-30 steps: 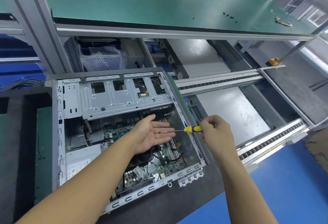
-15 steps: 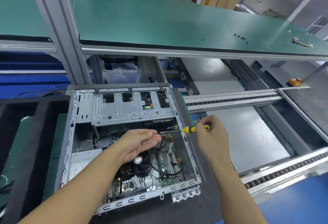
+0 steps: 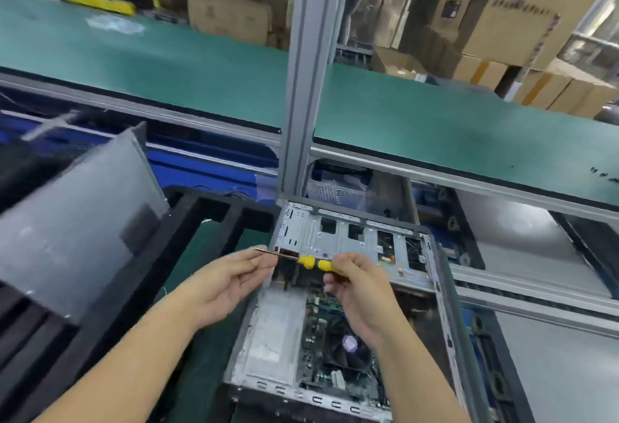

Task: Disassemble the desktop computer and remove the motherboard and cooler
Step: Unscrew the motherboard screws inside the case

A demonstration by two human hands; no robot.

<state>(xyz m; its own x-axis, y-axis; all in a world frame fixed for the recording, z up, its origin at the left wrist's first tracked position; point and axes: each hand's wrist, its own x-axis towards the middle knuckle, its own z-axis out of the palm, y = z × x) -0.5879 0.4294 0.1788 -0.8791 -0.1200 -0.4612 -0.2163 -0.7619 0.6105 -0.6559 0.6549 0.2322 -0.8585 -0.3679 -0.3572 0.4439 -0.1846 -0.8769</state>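
**Two hands meeting on one screwdriver over the open case**

The right hand [image 3: 358, 292] is curling round the yellow-and-black handle of the screwdriver [image 3: 313, 263], holding it roughly level with the shaft pointing toward the left hand [image 3: 231, 283]. The left hand is reaching in with its palm turned up, its fingertips [image 3: 264, 255] pinching the thin shaft near the tip (motion blur is softening the exact contact). Both forearms are coming up from the bottom edge.

One case [image 3: 432, 255] is lying open directly beneath the hands. Inside it one motherboard [image 3: 316, 339] is sitting below the right wrist, with one round cooler [image 3: 348, 344] on it just beside that wrist. One grey power supply [image 3: 274, 332] is lying under the left wrist, and one metal drive cage [image 3: 351, 238] is running just beyond the knuckles.

Out past the left forearm one grey panel [image 3: 77, 221] is standing tilted over black foam [image 3: 214, 208]. Beyond both hands one aluminium post [image 3: 311, 71] is rising through a green shelf [image 3: 167, 61], and cardboard boxes [image 3: 522, 4] are stacking up behind it. To the right of the right hand, conveyor rails [image 3: 522, 292] are running across.
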